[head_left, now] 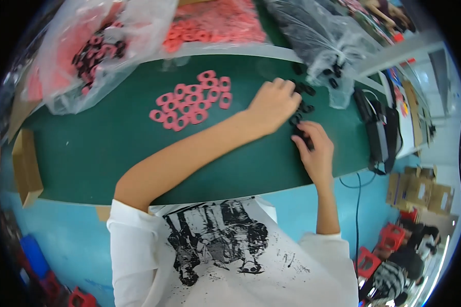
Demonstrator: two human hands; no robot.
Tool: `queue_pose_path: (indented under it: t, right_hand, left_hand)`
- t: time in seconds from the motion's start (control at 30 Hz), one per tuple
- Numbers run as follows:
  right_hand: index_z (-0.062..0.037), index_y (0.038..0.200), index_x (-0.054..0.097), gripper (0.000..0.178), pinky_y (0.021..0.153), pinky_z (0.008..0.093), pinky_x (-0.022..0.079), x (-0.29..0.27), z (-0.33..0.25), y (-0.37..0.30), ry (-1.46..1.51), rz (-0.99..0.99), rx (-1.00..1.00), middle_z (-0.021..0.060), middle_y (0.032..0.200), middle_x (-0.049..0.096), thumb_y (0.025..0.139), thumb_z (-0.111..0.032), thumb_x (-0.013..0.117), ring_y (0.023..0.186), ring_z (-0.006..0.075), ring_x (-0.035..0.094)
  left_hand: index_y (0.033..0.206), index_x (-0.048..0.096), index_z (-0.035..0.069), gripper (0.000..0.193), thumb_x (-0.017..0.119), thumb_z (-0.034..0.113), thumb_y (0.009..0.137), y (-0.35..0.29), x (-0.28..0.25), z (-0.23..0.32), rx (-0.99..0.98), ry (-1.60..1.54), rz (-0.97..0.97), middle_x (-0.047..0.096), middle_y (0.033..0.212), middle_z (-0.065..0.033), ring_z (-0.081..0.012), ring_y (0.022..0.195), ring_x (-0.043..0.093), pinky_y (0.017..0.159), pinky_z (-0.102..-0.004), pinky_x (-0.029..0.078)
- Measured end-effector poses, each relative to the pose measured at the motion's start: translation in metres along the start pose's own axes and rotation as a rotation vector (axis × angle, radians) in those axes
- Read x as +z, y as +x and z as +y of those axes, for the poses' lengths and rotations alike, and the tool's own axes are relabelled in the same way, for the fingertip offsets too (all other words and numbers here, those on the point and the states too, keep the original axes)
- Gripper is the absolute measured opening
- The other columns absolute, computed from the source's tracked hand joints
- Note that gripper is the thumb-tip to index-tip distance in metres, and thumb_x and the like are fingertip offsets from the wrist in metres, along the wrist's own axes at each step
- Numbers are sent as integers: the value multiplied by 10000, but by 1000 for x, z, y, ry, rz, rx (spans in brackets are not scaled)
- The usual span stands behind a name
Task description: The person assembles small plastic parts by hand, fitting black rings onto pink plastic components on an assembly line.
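A loose cluster of pink oval pieces (193, 99), each with a round hole, lies flat on the green tabletop (102, 138). Right of it, small black pieces (307, 89), some ring-like, are scattered. My left hand (275, 106) reaches across to these black pieces, its fingers curled downward; the fingertips and anything in them are hidden. My right hand (318, 149) is close beside it, thumb and fingers bent around a dark black piece on the table. That piece is partly covered, so its full shape does not show.
A clear bag of pink and black pieces (100, 56) stands back left. Behind the table lies a bag of pink pieces (215, 25); back right is a bag of black pieces (322, 41). A black case (379, 133) borders the right edge, a cardboard box (26, 166) the left.
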State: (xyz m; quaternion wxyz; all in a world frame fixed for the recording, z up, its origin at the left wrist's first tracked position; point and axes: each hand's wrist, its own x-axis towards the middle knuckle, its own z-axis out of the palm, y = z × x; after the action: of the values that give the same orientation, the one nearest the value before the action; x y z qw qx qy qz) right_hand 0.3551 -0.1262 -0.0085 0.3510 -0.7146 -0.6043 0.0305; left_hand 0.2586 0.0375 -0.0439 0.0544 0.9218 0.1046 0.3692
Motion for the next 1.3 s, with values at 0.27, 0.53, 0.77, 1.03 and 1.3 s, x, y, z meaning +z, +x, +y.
queue_pose_path:
  t: [0.27,0.53,0.77,1.03,1.3]
  right_hand:
    - [28,1001,671,231,634,339,511,24,-30,-4,158,-95,-270,138,898,678,781,97,685,753,265,625]
    - [-38,1023,692,268,614,308,509,51,-41,26,233,-296,-368,91,1024,634,769,33,740,801,236,626]
    - [-44,1024,691,301,659,350,516,46,-53,38,207,-422,-460,96,1003,644,737,-24,781,810,262,621]
    - [-48,922,698,244,649,342,514,93,-71,96,150,-299,-757,90,958,645,697,12,772,799,257,615]
    - [-34,862,693,252,614,340,517,91,-81,104,98,-344,-828,75,956,658,628,44,744,788,245,620]
  left_hand:
    - [946,633,1,271,654,54,681,-96,-125,42,-160,-99,-251,570,1014,-108,-267,900,558,723,-354,498]
    - [1021,670,36,352,711,26,672,-145,-177,44,-387,-114,-227,544,982,-61,-219,796,533,631,-338,487]
    - [945,664,45,270,740,11,688,-146,-170,48,-469,-146,-165,570,978,-55,-222,772,543,645,-352,472]
    - [883,650,46,189,743,20,720,-166,-185,33,-578,-54,-50,578,964,-49,-236,800,548,671,-356,450]
    - [1076,604,32,394,759,15,714,-167,-190,29,-644,-90,32,585,949,-82,-264,803,557,686,-371,453]
